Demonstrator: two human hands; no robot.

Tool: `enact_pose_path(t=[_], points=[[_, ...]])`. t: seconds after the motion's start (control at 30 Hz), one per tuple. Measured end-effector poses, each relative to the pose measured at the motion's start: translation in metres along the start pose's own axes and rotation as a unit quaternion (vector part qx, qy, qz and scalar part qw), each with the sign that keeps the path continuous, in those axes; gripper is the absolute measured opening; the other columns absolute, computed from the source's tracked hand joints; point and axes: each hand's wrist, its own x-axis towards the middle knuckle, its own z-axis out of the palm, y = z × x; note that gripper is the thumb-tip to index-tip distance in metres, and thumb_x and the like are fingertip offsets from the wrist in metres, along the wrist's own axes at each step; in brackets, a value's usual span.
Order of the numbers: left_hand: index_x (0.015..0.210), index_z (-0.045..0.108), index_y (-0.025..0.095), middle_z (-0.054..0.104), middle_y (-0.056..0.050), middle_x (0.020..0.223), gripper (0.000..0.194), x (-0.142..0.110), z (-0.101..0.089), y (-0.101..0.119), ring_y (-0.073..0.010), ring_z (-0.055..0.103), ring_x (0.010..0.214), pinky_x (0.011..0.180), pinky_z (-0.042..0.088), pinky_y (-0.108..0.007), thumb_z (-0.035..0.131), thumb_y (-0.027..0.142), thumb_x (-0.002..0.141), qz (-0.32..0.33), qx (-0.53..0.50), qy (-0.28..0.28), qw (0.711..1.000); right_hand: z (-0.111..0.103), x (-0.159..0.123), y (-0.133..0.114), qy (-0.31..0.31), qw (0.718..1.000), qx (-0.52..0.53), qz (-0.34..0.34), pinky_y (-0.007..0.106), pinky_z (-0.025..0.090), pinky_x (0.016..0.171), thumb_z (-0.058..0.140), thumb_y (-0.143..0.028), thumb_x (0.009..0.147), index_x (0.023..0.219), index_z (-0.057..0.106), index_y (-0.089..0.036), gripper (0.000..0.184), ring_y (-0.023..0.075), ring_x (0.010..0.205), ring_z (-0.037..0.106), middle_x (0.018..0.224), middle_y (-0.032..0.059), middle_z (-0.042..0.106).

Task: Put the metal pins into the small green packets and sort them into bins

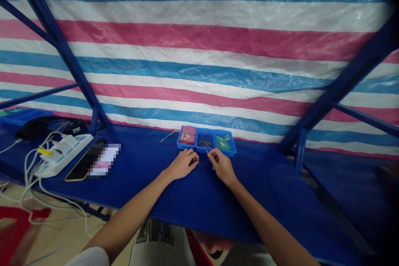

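Note:
My left hand [184, 163] rests on the blue table [199, 199] with its fingers curled round a small dark part I cannot make out. My right hand [220, 165] lies beside it, fingertips pinched on a thin metal pin. Both hands sit just in front of three small blue trays: the left tray [187, 136] holds red pieces, the middle tray [205, 141] holds thin dark pins, the right tray [225, 142] holds green pieces.
A white power strip [64, 153] with white cables and a dark phone [81, 166] lie at the table's left. A dark bag [46, 128] sits behind them. Blue frame posts [93, 104] [327, 99] rise either side against a striped tarpaulin. A thin tool [168, 136] lies near the trays.

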Motion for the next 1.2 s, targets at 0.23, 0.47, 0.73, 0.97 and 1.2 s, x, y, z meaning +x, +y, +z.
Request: enact_pose_path(t=[0.23,0.47,0.73,0.97,1.2], points=[[0.104,0.065,0.024,0.063,-0.005,0.103,0.013,0.000,-0.001,0.001,-0.0248,0.058,0.101,0.094,0.047,-0.039,0.053,0.031,0.106,0.002,-0.003,-0.001,1.000,0.000,0.001,0.001,0.022,1.000,0.019,0.009,0.028,0.042,0.051,0.070,-0.056,0.092,0.087,0.061,-0.026,0.031,0.0150,0.048,0.055,0.069,-0.0035,0.063],[0.102,0.064,0.024,0.064,-0.004,0.102,0.008,0.001,-0.002,0.002,-0.0233,0.058,0.098,0.092,0.046,-0.037,0.056,0.025,0.105,0.002,0.002,0.001,1.000,0.001,0.006,-0.003,-0.039,0.975,0.197,0.095,0.023,0.030,0.040,0.060,-0.071,0.094,0.075,0.054,-0.023,0.052,0.0097,0.040,0.040,0.055,-0.0064,0.049],[0.102,0.064,0.024,0.064,-0.004,0.103,0.009,0.001,-0.001,0.003,-0.0231,0.058,0.099,0.093,0.045,-0.038,0.056,0.025,0.105,0.001,-0.001,0.001,1.000,0.000,0.006,-0.005,-0.026,0.968,0.222,0.117,0.020,0.026,0.039,0.066,-0.068,0.091,0.077,0.056,-0.021,0.050,0.0081,0.042,0.040,0.059,-0.0062,0.050],[0.102,0.064,0.024,0.064,-0.004,0.102,0.008,0.001,0.000,0.002,-0.0232,0.058,0.098,0.091,0.045,-0.037,0.056,0.024,0.105,0.002,0.000,0.004,1.000,0.005,0.011,-0.003,-0.031,0.975,0.203,0.090,0.021,0.030,0.039,0.062,-0.065,0.094,0.080,0.058,-0.021,0.046,0.0087,0.040,0.042,0.059,-0.0060,0.052],[0.104,0.064,0.024,0.063,-0.003,0.104,0.010,0.000,0.001,0.000,-0.0231,0.057,0.098,0.090,0.044,-0.037,0.055,0.025,0.106,0.004,0.004,0.001,1.000,0.007,0.005,-0.001,-0.011,0.994,0.110,-0.008,0.027,0.048,0.054,0.058,-0.050,0.101,0.124,0.064,-0.026,0.034,0.0138,0.056,0.059,0.086,-0.0005,0.067]])
